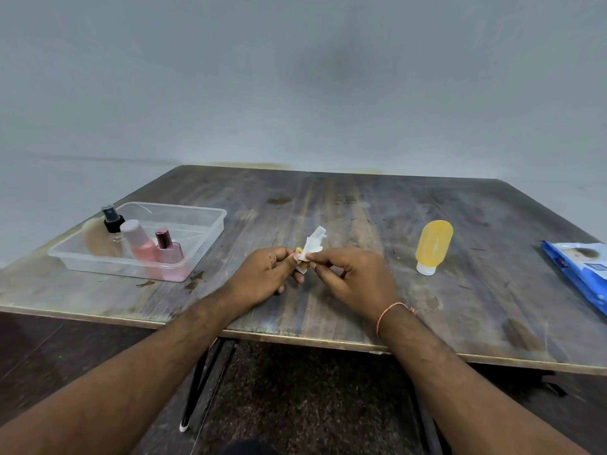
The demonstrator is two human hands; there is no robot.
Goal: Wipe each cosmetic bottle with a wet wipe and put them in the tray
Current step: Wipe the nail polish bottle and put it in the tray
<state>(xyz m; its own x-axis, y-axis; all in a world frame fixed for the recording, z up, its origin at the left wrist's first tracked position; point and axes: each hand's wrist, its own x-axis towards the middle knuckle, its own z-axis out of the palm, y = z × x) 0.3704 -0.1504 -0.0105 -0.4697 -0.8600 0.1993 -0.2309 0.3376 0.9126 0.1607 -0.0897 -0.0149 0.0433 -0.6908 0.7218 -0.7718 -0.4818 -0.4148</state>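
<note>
A: What can't you see well?

B: The small bottle [301, 265] between my hands is mostly hidden. I only see a bit of yellow-gold and a shiny end poking out. My fingers cover the rest. The blue wipes pack [581, 271] on the far right is cut off by the picture's edge.

A: What are your hands doing?

B: My left hand [266, 277] has its fingers curled round the small bottle. My right hand [353, 277] pinches a white wet wipe [312, 245] against it. The top of the wipe sticks up, all crumpled. Both hands are just above the counter [345, 205], near its front edge.

A: And the other bottles?

B: A yellow squeeze bottle [433, 245] stands on its white cap, off to the right of my right hand, well apart from it. The clear plastic tray [210, 214] sits on the left, near the counter's left edge. In it stand a spray bottle [113, 223] with a black top, a pink bottle [139, 243] with a white cap, and a pink perfume bottle [168, 254] with a dark red cap. A tan round thing is in there too, but it is blurry.

A: Is there room to move?

B: Yes. The right half of the tray is bare, and the counter behind my hands is wide open.
</note>
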